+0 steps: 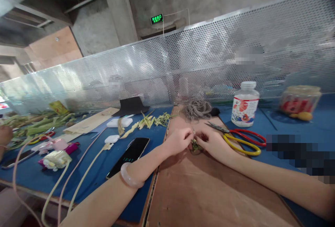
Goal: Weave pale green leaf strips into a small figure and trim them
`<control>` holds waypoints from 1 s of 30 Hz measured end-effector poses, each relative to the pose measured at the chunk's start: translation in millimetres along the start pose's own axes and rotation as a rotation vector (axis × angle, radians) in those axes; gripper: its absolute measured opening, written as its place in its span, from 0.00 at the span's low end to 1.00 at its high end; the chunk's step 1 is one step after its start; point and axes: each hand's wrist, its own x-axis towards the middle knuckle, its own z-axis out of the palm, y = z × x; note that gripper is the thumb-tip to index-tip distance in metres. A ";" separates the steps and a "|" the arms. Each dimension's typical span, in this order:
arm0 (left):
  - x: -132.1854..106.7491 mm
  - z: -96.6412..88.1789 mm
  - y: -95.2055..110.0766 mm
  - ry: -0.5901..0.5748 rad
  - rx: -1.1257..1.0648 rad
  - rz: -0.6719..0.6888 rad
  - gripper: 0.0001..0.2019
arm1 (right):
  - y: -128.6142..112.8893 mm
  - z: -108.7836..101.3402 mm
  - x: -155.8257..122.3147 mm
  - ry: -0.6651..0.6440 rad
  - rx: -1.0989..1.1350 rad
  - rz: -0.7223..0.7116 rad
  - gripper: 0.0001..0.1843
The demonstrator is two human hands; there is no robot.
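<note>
My left hand (178, 140) and my right hand (212, 142) meet over a brown board (204, 192), fingers pinched together on a small green woven piece of leaf strips (195, 146) held between them. A thin string seems to run between the fingertips. A pale bangle (130, 178) sits on my left wrist. Just right of my right hand lie scissors with red and yellow handles (242, 140). A tangle of grey string (196, 109) rests at the far end of the board.
A black phone (129, 155), white earbud cases (112, 138), cables and a charger (56, 159) lie on the blue table. Green leaf strips (146, 120) are scattered behind. A white bottle (245, 104) and a jar (299, 99) stand right. A perforated metal screen (183, 63) closes the back. Another person's hand (5, 136) shows at the left edge.
</note>
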 end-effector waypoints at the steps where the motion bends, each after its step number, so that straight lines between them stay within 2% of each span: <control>1: -0.1 -0.3 0.3 0.000 0.011 0.006 0.15 | 0.6 0.1 0.0 0.006 -0.001 -0.003 0.09; 10: 1.6 3.1 -4.1 -0.004 -0.103 -0.034 0.15 | -7.7 -3.5 -0.8 -0.045 0.113 -0.053 0.12; 15: 2.8 4.5 -4.5 -0.008 -0.189 -0.057 0.14 | -6.9 -4.2 -0.8 -0.037 0.126 -0.032 0.11; 23: 2.3 4.1 -4.2 -0.003 -0.158 -0.046 0.15 | -8.3 -5.1 -0.6 0.036 0.023 0.000 0.10; 30: 1.8 2.0 1.9 0.004 -0.188 -0.028 0.15 | -11.2 -5.0 -1.6 -0.018 0.161 -0.059 0.12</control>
